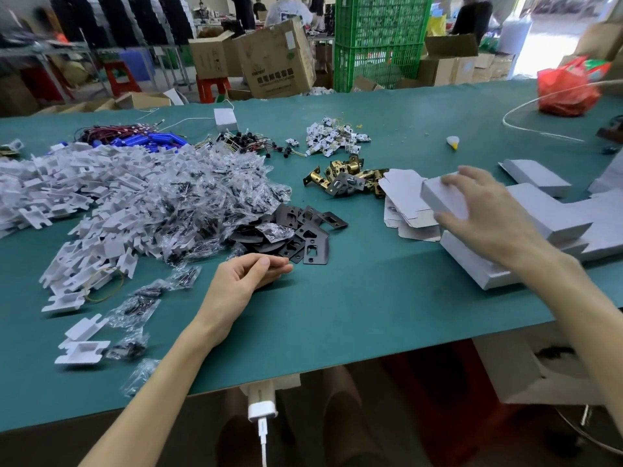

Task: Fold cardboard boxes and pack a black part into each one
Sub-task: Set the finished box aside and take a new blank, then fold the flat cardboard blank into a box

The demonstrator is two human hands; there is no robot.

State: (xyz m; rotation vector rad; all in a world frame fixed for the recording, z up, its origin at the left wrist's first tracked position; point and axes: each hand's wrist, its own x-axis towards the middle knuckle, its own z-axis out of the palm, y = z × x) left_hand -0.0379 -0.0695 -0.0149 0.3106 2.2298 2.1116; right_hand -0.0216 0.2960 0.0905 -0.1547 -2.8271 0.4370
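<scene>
from the head view: the left hand rests on the green table, fingers loosely curled, nothing visible in them. the pile of black parts lies just beyond it, at its 1 o'clock. over at 3 o'clock the right hand grips a folded white box, fingers spread on top, thumb at the near edge. flat box blanks lie at that box's 9 o'clock, with brass latches beyond.

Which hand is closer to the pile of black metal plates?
Left. The left hand rests just in front of the black plates, fingertips at the pile's near edge; the right hand is off to the right, gripping a white box.
</scene>
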